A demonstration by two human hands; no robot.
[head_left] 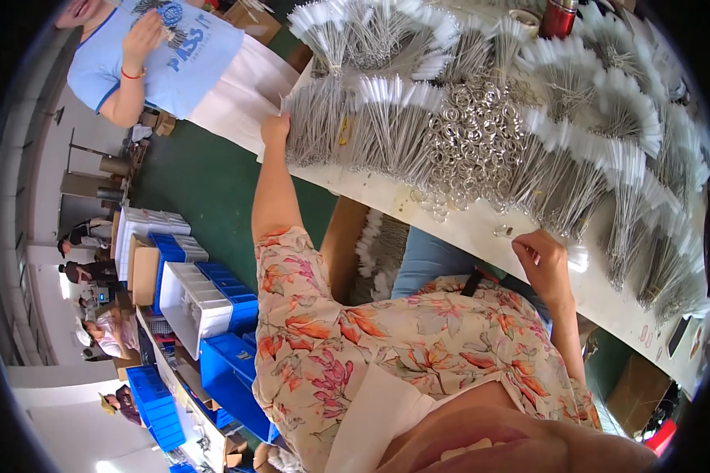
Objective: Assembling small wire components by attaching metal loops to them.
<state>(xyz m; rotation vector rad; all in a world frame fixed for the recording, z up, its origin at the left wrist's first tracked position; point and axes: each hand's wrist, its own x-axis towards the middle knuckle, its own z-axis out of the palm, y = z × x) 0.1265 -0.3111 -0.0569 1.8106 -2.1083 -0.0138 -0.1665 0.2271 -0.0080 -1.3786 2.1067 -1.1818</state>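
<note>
Cream tabletop (375,184) is bordered at its near edge by the right hand (543,264), fingers curled, any hold impossible to tell. Beyond, shiny metal rings (475,142) are heaped between bundles of white-tipped wire brushes (390,122); beside one bundle, at the table's left end, the left hand (274,131) is placed, its grip hidden.

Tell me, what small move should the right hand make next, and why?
Perhaps reach forward and left to the heap of shiny silver metal rings: the right hand is at the front edge of the white tabletop, nothing clearly showing in its grip, and the loose rings lie close by. The left hand is farther off, at the tabletop's left end.
</note>
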